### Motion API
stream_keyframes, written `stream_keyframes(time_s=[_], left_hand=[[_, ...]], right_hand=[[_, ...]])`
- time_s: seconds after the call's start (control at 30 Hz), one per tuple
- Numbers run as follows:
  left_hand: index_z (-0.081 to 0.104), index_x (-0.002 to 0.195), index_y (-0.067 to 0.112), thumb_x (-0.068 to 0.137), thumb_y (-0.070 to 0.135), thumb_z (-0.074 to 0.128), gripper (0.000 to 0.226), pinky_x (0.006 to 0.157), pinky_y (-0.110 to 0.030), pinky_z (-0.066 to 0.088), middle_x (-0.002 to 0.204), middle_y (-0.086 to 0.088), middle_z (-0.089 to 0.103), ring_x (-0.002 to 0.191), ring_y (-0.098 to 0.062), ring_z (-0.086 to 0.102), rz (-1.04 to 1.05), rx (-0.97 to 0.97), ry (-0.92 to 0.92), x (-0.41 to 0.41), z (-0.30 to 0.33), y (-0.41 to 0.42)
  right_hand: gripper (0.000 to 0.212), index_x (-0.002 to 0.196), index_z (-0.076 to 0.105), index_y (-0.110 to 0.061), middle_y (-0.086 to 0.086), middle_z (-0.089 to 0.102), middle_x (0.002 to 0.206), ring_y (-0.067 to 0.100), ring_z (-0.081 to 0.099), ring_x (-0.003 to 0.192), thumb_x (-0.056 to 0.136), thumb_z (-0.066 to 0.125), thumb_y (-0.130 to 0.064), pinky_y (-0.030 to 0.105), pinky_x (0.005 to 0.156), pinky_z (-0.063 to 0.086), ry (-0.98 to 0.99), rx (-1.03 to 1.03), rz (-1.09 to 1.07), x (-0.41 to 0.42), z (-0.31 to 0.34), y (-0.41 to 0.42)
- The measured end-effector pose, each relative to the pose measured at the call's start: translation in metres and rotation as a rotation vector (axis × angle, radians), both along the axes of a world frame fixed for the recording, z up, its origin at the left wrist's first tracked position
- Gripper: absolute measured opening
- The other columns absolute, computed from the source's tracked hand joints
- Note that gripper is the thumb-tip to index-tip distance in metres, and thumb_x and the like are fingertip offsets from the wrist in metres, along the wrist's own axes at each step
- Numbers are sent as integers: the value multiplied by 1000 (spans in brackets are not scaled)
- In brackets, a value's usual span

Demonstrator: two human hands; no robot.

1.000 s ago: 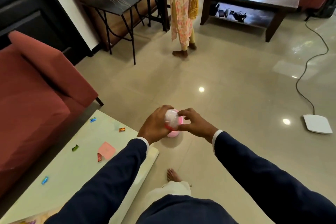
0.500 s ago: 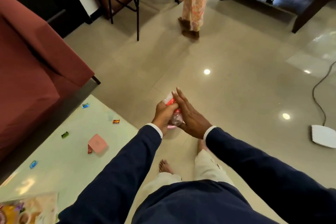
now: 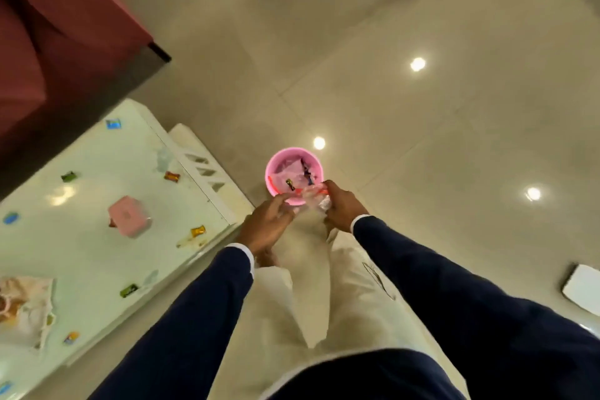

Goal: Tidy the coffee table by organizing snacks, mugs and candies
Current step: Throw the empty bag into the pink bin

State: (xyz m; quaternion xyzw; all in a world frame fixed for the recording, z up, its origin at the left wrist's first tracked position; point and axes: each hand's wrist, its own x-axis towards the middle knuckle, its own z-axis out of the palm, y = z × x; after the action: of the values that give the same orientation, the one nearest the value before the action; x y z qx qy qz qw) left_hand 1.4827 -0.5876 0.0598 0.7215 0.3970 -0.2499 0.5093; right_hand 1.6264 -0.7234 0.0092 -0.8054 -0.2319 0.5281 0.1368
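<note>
Pink bin (image 3: 276, 166), plain, holding pale pink and clear wrappers with a red strip. Clear crinkled wrapper (image 3: 313, 198) with red edge, at the bin's near rim. White glossy counter (image 3: 81, 256), left of the bin, bearing a pink box (image 3: 128, 216) and blue, green, red and amber candies (image 3: 198, 231). Beige tiled floor (image 3: 422, 140). Maroon sofa (image 3: 48, 42). Navy sleeves (image 3: 454, 295), cream trousers (image 3: 350, 302).
</note>
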Motion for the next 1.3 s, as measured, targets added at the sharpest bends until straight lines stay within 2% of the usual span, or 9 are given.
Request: stream_keyframes(time_s=[0.1,0.27,0.43,0.63,0.77,0.87,1.0,1.17,1.3], left_hand=[[51,141,25,100,32,55,42,107,-47,39,145,-1,54,133,-27,50,-245,276,95,13,-63,18],[50,140,21,97,31,56,45,101,-47,41,144,-4,51,132,-29,48,-288,383,150,25,-170,38],[48,143,22,91,31,68,56,104,-46,41,150,-5,44,137,-30,42,-278,446,202,21,-265,48],[45,145,21,93,35,64,57,108,-49,39,153,-5,41,141,-28,39,-247,426,265,11,-331,45],[43,145,18,86,45,70,70,109,-53,36,153,-5,41,140,-26,40,-354,481,286,3,-348,43],[40,146,17,86,46,69,72,110,-54,35,155,-5,40,141,-26,39,-388,496,271,3,-350,47],[31,154,16,86,56,66,86,114,-59,28,162,-5,31,147,-25,32,-350,490,278,5,-344,56],[15,161,17,91,72,47,94,119,-61,18,168,-5,19,155,-24,19,-271,527,265,5,-303,63],[4,164,18,92,76,37,98,123,-61,9,173,-5,3,159,-22,7,-218,579,255,2,-230,69]], right_hand=[[56,142,33,-17,22,67,115,38,66,94,92,56,-7,44,81,56,18,-47,-18,24,-59,8],[51,129,29,-6,24,66,115,39,65,91,91,62,-16,41,73,51,19,-89,30,38,-167,49],[55,132,57,-19,9,49,135,35,49,117,81,71,-34,45,94,46,-445,-15,512,43,-259,91],[58,139,42,-14,11,69,113,34,70,98,87,69,-14,42,71,56,-459,10,825,43,-329,132],[56,143,38,-11,12,69,114,34,72,96,94,64,-10,41,76,59,-498,-11,945,37,-357,148],[56,145,40,-9,18,57,136,37,64,116,94,63,-9,44,90,56,-430,-129,959,36,-367,151],[76,157,25,-13,22,12,164,46,49,133,92,64,-10,52,107,48,-99,-258,821,48,-353,159],[63,148,43,-18,8,52,144,33,61,116,89,64,-8,33,85,49,-97,9,707,82,-285,173],[70,154,36,-16,11,42,155,34,47,136,93,67,-31,41,109,43,-182,113,857,96,-194,170]])
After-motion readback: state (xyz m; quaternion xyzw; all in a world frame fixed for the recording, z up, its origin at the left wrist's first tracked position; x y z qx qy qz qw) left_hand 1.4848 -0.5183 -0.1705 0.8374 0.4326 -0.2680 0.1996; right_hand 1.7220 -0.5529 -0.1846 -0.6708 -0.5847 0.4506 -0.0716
